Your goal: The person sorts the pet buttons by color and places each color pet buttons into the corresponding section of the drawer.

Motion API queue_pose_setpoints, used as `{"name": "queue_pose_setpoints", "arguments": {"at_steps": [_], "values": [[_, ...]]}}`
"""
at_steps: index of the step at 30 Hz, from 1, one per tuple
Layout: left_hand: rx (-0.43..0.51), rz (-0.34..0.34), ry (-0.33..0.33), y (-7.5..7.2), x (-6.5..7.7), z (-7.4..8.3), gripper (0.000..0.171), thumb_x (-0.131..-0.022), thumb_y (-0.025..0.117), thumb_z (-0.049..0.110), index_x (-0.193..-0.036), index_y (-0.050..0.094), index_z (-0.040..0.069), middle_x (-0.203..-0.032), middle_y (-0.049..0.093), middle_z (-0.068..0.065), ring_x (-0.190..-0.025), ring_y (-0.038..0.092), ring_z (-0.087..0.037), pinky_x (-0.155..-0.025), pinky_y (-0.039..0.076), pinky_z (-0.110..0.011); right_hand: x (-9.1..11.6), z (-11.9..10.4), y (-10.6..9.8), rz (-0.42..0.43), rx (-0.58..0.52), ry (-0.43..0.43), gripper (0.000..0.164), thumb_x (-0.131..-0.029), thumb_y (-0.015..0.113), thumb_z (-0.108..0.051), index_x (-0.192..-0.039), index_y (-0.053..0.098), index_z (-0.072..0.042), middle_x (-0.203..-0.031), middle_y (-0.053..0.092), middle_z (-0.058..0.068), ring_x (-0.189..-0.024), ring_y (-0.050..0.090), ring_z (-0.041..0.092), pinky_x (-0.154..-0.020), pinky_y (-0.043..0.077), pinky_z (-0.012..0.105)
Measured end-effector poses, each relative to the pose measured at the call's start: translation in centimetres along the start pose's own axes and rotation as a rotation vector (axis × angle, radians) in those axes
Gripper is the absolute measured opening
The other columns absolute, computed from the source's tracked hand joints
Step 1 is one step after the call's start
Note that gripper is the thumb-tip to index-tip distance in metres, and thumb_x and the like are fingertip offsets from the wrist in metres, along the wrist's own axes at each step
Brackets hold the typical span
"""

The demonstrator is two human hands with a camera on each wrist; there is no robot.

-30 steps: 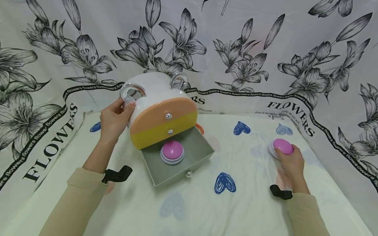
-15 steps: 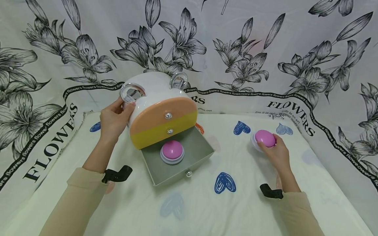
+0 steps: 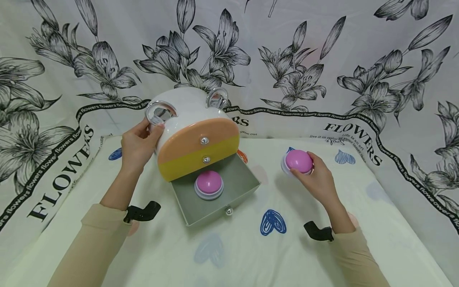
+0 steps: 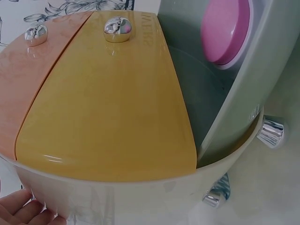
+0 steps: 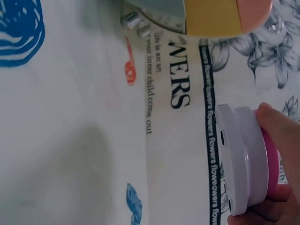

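A rounded white drawer box [image 3: 186, 103] with orange and yellow drawer fronts and silver knobs stands left of centre. My left hand [image 3: 137, 145] rests against its left side, by a round chrome ear; in the left wrist view its fingertips [image 4: 28, 208] touch the white shell. The lowest, grey-green drawer [image 3: 229, 179] is pulled out. Inside it lies a pink push button [image 3: 209, 182] with a pale base. My right hand [image 3: 318, 177] grips a second pink push button [image 3: 299, 161] by its edge, held above the cloth; its pale base [image 5: 241, 157] shows in the right wrist view.
A pale cloth with printed hearts [image 3: 273, 222] covers the table. Behind and at the sides hangs a white curtain [image 3: 287, 79] with black flower drawings. Small silver feet [image 4: 272, 132] support the drawer box.
My right hand has carried its push button left and slightly up in the head view, off the cloth and toward the drawer box. The left hand, box and drawer have stayed put.
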State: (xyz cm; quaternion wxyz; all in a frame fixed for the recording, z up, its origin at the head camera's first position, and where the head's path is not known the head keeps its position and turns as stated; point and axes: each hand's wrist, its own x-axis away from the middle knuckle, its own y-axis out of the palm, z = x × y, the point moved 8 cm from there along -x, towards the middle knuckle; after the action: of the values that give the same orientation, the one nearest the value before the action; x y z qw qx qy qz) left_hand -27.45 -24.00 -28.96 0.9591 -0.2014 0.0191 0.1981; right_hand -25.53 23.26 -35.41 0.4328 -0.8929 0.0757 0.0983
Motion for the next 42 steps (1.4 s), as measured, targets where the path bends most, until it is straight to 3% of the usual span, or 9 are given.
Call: {"name": "queue_pose_setpoints", "arguments": {"at_steps": [8, 22, 28, 42], "values": [[0.004, 0.001, 0.002, -0.1, 0.0, 0.1, 0.063, -0.084, 0.057, 0.052, -0.139, 0.042, 0.024, -0.134, 0.051, -0.003, -0.107, 0.049, -0.010, -0.086, 0.049, -0.019, 0.0, -4.3, 1.4, -0.024, -0.021, -0.099, 0.077, -0.076, 0.075, -0.029, -0.135, 0.037, 0.003, -0.130, 0.047, 0.023, -0.114, 0.050, 0.037, -0.088, 0.049, 0.051], [0.012, -0.001, -0.003, -0.1, 0.1, 0.1, 0.063, -0.084, 0.057, 0.052, -0.139, 0.042, 0.026, -0.135, 0.050, -0.002, -0.109, 0.049, -0.011, -0.089, 0.049, -0.022, 1.0, -10.5, 5.5, -0.183, -0.032, -0.228, 0.077, -0.075, 0.076, -0.034, -0.135, 0.040, -0.003, -0.126, 0.051, 0.014, -0.112, 0.052, 0.028, -0.084, 0.053, 0.042], [0.018, -0.001, -0.015, 0.0, -0.1, -0.1, 0.062, -0.083, 0.058, 0.052, -0.138, 0.042, 0.028, -0.133, 0.052, -0.001, -0.104, 0.048, -0.010, -0.085, 0.049, -0.016, 1.3, -11.9, 7.2, -0.221, -0.006, -0.278, 0.078, -0.074, 0.076, -0.037, -0.135, 0.041, -0.003, -0.123, 0.054, 0.011, -0.110, 0.053, 0.024, -0.084, 0.053, 0.038], [0.014, 0.001, -0.009, 0.0, 0.0, 0.0, 0.063, -0.083, 0.057, 0.052, -0.139, 0.042, 0.026, -0.133, 0.051, -0.001, -0.104, 0.048, -0.011, -0.087, 0.049, -0.020, 2.2, -13.6, 9.8, -0.278, 0.063, -0.375, 0.077, -0.072, 0.077, -0.040, -0.132, 0.045, -0.003, -0.122, 0.054, 0.012, -0.106, 0.054, 0.024, -0.082, 0.054, 0.035]]}}
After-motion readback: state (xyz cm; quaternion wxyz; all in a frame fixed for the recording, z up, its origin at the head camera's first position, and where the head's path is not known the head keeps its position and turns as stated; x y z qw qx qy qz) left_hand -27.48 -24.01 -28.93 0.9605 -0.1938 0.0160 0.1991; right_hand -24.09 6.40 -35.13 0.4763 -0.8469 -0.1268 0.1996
